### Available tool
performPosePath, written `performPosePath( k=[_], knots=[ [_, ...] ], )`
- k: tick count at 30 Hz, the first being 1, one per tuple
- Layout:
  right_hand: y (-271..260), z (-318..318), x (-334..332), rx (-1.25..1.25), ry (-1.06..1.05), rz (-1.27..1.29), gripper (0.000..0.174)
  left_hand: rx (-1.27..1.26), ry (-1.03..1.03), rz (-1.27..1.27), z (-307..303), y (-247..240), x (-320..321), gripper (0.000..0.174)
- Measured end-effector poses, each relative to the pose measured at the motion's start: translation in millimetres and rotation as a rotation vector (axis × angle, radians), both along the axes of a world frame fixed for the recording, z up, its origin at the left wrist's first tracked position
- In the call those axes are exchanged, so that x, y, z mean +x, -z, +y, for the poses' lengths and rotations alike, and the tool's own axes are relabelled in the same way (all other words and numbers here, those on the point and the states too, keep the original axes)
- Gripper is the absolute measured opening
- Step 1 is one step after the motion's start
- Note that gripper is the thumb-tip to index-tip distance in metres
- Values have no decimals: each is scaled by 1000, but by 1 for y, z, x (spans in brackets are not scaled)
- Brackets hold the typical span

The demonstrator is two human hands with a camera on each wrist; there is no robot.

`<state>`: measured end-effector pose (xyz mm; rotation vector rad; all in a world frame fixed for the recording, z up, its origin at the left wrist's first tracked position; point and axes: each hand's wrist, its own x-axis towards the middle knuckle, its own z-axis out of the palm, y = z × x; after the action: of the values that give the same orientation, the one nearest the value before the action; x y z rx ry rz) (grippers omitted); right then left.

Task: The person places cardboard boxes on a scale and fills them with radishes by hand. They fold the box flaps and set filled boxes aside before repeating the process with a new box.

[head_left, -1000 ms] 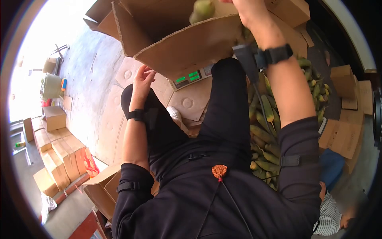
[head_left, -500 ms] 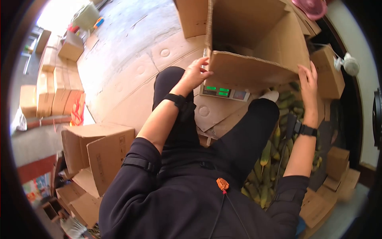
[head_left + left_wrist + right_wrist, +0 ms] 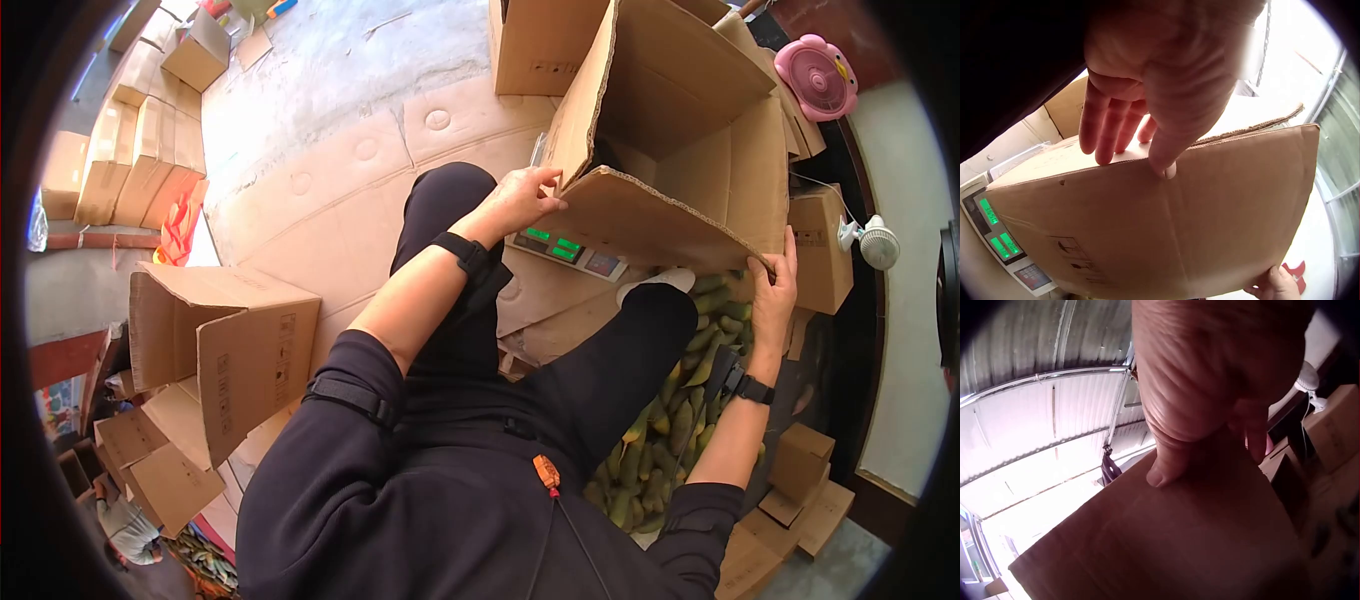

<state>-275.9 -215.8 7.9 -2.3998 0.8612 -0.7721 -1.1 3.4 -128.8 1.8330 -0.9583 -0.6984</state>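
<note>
A large open cardboard box (image 3: 650, 228) stands over a scale (image 3: 605, 263) with lit green digits, its flaps raised. In the head view, my left hand (image 3: 512, 207) holds the box's near left corner. The left wrist view shows the thumb of my left hand (image 3: 1169, 94) on the near face and the fingers along the side. My right hand (image 3: 772, 305) grips the near flap's right corner. Its thumb lies on the flap (image 3: 1147, 544) in the right wrist view, with the other fingers partly hidden behind. Only part of the box's inside shows; its bottom is mostly hidden.
A heap of green cucumber-like vegetables (image 3: 660, 440) lies beside my right leg. Another open carton (image 3: 258, 375) stands at my left. Stacked cartons (image 3: 150, 160) line the far left. A pink fan (image 3: 817, 77) and a small white fan (image 3: 878, 245) are at the right.
My right hand, earlier reaching over the box near a green vegetable, has come to the near flap's right corner. My left hand has gone up to the left corner. The view has swung right.
</note>
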Motion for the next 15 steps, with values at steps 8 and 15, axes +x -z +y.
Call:
performPosePath(
  k=[8, 15],
  knots=[
    [-5, 29, 1, 18, 23, 6, 22, -39, -56, 49, 2, 8, 7, 41],
    [-23, 50, 24, -636, 87, 284, 19, -77, -93, 40, 4, 8, 3, 17]
  ],
)
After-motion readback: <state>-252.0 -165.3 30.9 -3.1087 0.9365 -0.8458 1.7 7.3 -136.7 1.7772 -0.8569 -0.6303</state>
